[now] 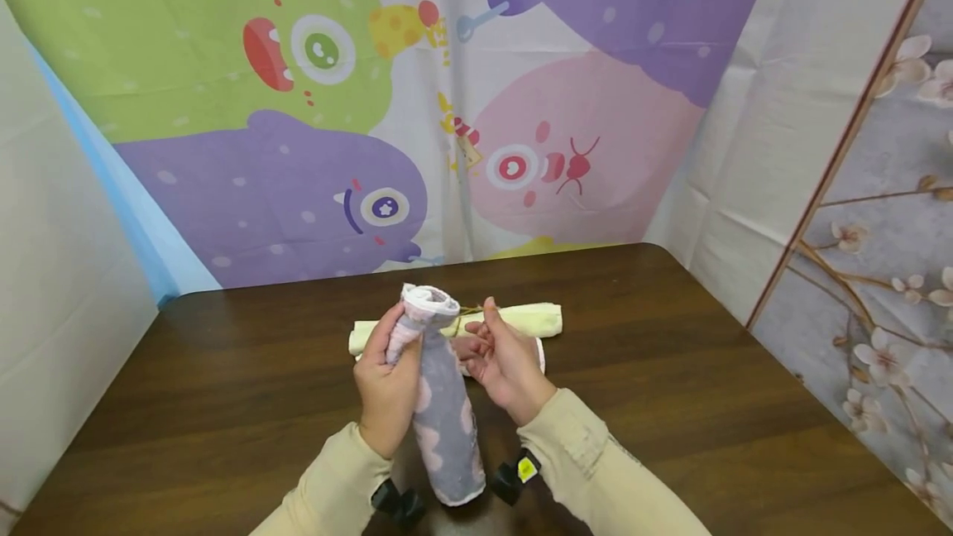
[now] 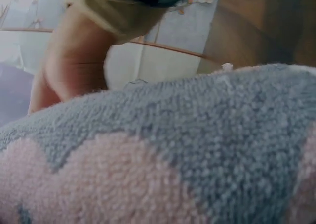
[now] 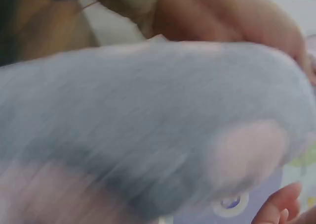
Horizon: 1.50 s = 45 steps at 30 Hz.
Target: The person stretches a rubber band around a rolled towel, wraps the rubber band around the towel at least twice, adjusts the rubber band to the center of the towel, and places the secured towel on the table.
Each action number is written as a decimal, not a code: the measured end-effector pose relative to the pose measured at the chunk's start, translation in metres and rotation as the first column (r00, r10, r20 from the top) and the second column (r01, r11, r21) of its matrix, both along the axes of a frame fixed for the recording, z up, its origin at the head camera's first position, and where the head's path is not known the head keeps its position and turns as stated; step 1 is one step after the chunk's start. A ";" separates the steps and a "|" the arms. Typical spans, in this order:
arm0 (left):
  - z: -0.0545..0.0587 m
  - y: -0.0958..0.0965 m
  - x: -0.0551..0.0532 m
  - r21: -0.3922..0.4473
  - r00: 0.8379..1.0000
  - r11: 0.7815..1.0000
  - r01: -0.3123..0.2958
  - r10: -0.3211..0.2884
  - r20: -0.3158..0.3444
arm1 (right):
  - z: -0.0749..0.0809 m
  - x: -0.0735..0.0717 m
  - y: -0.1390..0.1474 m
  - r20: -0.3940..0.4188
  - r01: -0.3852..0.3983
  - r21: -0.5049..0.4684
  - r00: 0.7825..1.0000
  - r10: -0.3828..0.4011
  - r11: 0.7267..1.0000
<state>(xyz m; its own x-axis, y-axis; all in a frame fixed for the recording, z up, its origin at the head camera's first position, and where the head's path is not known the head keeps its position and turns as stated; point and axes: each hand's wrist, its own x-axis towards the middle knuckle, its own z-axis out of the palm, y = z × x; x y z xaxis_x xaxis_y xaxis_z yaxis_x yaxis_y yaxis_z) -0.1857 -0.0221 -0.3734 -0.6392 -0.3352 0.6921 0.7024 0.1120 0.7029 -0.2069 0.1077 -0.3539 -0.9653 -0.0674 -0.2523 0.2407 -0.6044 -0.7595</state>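
Observation:
A rolled grey towel [image 1: 448, 412] with pink patches stands tilted in front of me, its upper end bunched into a narrow neck. My left hand [image 1: 389, 383] grips that neck from the left, thumb in front. Beside it on the right is my right hand [image 1: 510, 361], its thumb and fingers pinching a thin gold-coloured cord [image 1: 471, 310] that runs toward the towel's neck. The towel fills most of both wrist views, blurred in the right one. How far the cord goes round the neck is hidden.
Behind the hands, a pale yellow rolled towel [image 1: 539, 319] lies across the brown table [image 1: 246, 404]. A white-edged roll [image 1: 540, 356] lies in front of it, mostly covered by my right hand. A cartoon-print curtain [image 1: 417, 106] hangs along the table's far edge.

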 end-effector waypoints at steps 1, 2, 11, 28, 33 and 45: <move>-0.001 0.000 0.000 0.001 1.000 1.000 0.000 0.000 0.004 | 0.002 0.000 0.000 0.022 0.007 -0.033 1.000 -0.006 0.999; -0.001 0.000 0.001 0.000 1.000 1.000 0.000 0.000 0.002 | 0.003 -0.001 -0.001 0.032 0.017 -0.072 0.999 -0.014 0.997; -0.003 0.001 0.002 0.030 0.999 0.999 0.032 -0.031 -0.037 | 0.009 0.003 -0.002 0.010 0.073 -0.359 0.997 -0.074 0.930; 0.004 -0.001 0.001 0.071 1.000 0.997 0.012 -0.010 -0.029 | 0.002 0.006 0.001 -0.345 -0.310 -0.064 0.899 0.271 0.949; 0.011 -0.007 -0.002 0.110 1.000 0.994 -0.020 0.018 0.019 | -0.005 0.009 0.007 -0.452 -0.274 0.361 0.784 0.425 0.891; 0.013 -0.008 0.002 0.162 0.999 0.987 -0.003 0.009 -0.035 | -0.017 -0.002 0.038 -0.520 -0.032 0.541 0.773 0.364 0.840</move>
